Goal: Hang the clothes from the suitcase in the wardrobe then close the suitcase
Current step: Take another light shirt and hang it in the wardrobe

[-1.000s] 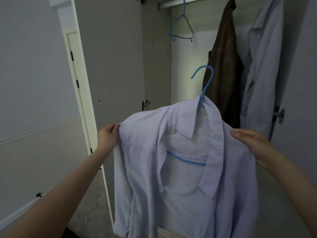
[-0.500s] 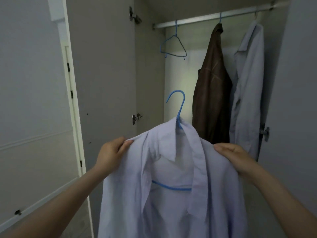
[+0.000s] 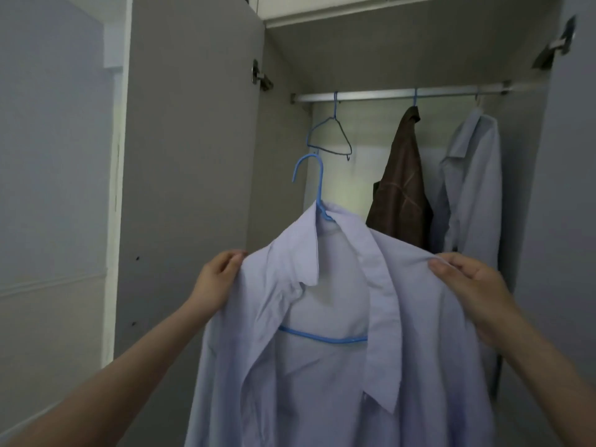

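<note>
A pale lilac shirt (image 3: 338, 317) on a blue hanger (image 3: 317, 185) hangs in front of me, held up before the open wardrobe. My left hand (image 3: 216, 279) grips its left shoulder and my right hand (image 3: 467, 285) grips its right shoulder. The hanger's hook points up and left, well below the metal rail (image 3: 396, 94). On the rail hang an empty blue hanger (image 3: 330, 137), a brown jacket (image 3: 401, 191) and a light shirt (image 3: 471, 188). The suitcase is out of view.
The left wardrobe door (image 3: 187, 175) stands open, with a hinge (image 3: 259, 75) near its top. The right door (image 3: 567, 188) is open at the frame's edge. A white wall (image 3: 48, 188) lies to the left. Free rail space lies between the empty hanger and the jacket.
My view has tilted up, so the rail and wardrobe top now show. Both hands keep their grip on the shirt's shoulders and the shirt stays below the rail.
</note>
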Motion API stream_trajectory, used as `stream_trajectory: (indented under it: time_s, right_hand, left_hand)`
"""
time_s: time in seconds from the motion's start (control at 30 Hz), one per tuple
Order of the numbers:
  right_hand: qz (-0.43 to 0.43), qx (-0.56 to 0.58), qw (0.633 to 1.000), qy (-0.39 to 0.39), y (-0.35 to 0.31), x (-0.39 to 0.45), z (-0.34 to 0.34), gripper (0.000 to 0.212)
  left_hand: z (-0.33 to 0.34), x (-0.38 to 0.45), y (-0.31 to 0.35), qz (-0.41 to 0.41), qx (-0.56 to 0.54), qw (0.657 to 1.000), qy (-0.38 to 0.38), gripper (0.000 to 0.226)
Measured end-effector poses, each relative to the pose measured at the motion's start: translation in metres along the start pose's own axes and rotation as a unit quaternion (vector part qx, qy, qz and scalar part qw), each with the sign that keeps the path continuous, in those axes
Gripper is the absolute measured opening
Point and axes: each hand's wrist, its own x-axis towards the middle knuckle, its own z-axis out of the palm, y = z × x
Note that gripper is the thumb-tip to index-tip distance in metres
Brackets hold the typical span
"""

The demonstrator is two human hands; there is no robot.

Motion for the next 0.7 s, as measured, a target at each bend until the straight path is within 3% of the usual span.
stream_trajectory:
  time_s: [0.13,0.2,0.33,0.53,0.7]
  right_hand:
    - [-0.026,-0.066,0.994,0.078,-0.010,0.036,0.001,0.019]
    - [-0.035,-0.104,0.986,0.123,-0.020,0.059,0.000,0.020]
    - [-0.063,-0.176,0.967,0.172,-0.041,0.107,0.013,0.024]
    - [-0.076,-0.254,0.937,0.228,-0.045,0.169,0.046,0.036]
    - [-0.060,-0.286,0.915,0.277,-0.034,0.221,0.067,0.038]
  left_hand:
    - [0.036,0.054,-0.015,0.009,0.105,0.994,-0.016,0.030]
    - [0.049,0.077,-0.023,0.018,0.103,0.994,-0.033,0.029]
    - [0.071,0.118,-0.031,0.055,0.038,0.995,-0.075,0.016]
    - [0.113,0.155,-0.025,0.078,-0.054,0.992,-0.083,0.029]
    - [0.149,0.185,-0.006,0.121,-0.115,0.979,-0.115,0.025]
